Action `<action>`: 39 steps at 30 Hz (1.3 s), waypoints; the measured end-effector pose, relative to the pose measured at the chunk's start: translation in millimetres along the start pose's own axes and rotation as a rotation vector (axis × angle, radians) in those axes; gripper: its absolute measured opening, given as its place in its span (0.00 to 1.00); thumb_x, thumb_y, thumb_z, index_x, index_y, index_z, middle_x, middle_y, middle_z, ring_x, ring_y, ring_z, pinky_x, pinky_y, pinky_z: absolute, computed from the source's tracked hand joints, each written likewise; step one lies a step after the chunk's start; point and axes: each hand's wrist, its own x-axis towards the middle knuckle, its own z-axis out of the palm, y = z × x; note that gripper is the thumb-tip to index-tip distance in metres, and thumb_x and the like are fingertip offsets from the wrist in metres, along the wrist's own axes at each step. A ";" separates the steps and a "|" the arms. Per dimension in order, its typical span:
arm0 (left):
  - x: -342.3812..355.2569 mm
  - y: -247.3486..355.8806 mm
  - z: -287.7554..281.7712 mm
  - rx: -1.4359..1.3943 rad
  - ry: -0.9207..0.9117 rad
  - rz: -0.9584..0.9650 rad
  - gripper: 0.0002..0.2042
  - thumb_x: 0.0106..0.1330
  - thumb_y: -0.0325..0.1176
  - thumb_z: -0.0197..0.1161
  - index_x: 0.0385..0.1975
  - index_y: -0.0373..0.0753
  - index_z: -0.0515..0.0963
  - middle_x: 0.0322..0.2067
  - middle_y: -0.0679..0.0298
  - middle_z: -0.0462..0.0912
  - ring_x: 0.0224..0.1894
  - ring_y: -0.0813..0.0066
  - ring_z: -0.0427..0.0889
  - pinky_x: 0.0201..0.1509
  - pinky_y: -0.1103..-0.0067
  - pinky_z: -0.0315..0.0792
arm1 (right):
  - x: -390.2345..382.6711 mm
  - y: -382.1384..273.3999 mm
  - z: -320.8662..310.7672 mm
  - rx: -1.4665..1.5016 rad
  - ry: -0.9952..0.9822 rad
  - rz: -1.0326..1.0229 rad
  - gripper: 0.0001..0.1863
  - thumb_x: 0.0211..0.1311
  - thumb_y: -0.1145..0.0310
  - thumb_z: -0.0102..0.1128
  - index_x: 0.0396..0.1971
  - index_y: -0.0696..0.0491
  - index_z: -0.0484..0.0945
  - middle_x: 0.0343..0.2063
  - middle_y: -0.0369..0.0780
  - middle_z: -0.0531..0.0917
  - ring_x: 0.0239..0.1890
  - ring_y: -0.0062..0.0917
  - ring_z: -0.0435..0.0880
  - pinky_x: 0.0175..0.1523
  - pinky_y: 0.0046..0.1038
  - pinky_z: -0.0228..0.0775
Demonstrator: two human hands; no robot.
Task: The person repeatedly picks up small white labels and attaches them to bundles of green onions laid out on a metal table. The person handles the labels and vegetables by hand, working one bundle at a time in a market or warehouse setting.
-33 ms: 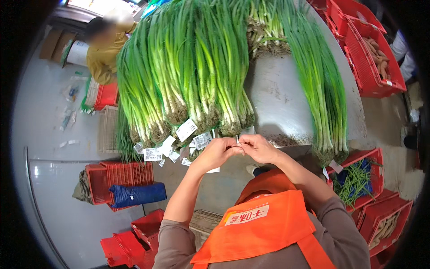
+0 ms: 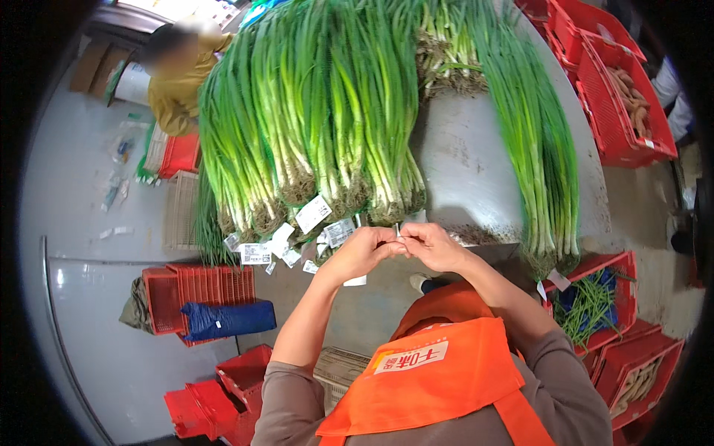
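Note:
My left hand (image 2: 366,253) and my right hand (image 2: 429,247) meet at the table's near edge, fingertips pinched together. A small white strip (image 2: 399,230) shows between them; its exact kind is hard to make out. Just beyond, large bundles of long green onions (image 2: 320,126) in green netting lie side by side, their muddy roots toward me. White printed labels (image 2: 313,214) hang by the root ends, and another pale label (image 2: 416,216) sits just behind my right fingers. To the right lies a separate onion bundle (image 2: 534,163), its roots over the table edge.
The metal table (image 2: 465,156) has soil scattered on it. Loose onions (image 2: 448,56) lie at its far side. Red crates (image 2: 621,108) of root vegetables stand right; a crate of green stalks (image 2: 591,308) is near right. More red crates (image 2: 216,286) stand left. A person (image 2: 175,89) is far left.

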 end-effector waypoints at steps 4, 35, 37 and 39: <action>-7.0 -10.3 3.2 -0.494 0.007 0.048 0.10 0.64 0.33 0.56 0.25 0.34 0.75 0.19 0.71 0.73 0.23 0.86 0.68 0.27 0.85 0.63 | -3.5 -20.2 2.5 0.185 -0.022 0.015 0.12 0.62 0.69 0.48 0.20 0.57 0.66 0.17 0.32 0.70 0.22 0.13 0.66 0.28 0.19 0.59; -9.1 -4.5 19.3 -0.206 0.135 0.131 0.10 0.64 0.33 0.52 0.24 0.32 0.71 0.17 0.71 0.67 0.22 0.85 0.62 0.26 0.83 0.61 | -6.2 -30.1 -12.8 -0.056 -0.065 0.130 0.16 0.66 0.63 0.47 0.22 0.57 0.72 0.16 0.30 0.72 0.20 0.11 0.69 0.26 0.16 0.61; -7.9 -4.2 14.3 -0.429 0.048 0.112 0.12 0.66 0.35 0.51 0.23 0.35 0.72 0.17 0.73 0.68 0.23 0.86 0.62 0.27 0.84 0.59 | -8.1 -31.6 -8.7 -0.007 0.002 0.096 0.15 0.66 0.63 0.47 0.22 0.57 0.72 0.16 0.31 0.73 0.21 0.11 0.69 0.26 0.17 0.62; -8.5 -3.0 20.8 -0.561 0.095 0.155 0.13 0.66 0.36 0.51 0.22 0.37 0.72 0.17 0.73 0.67 0.23 0.87 0.62 0.27 0.85 0.58 | -10.4 -40.3 -0.2 0.018 0.078 0.060 0.14 0.66 0.65 0.47 0.23 0.57 0.73 0.17 0.31 0.73 0.20 0.12 0.69 0.26 0.17 0.61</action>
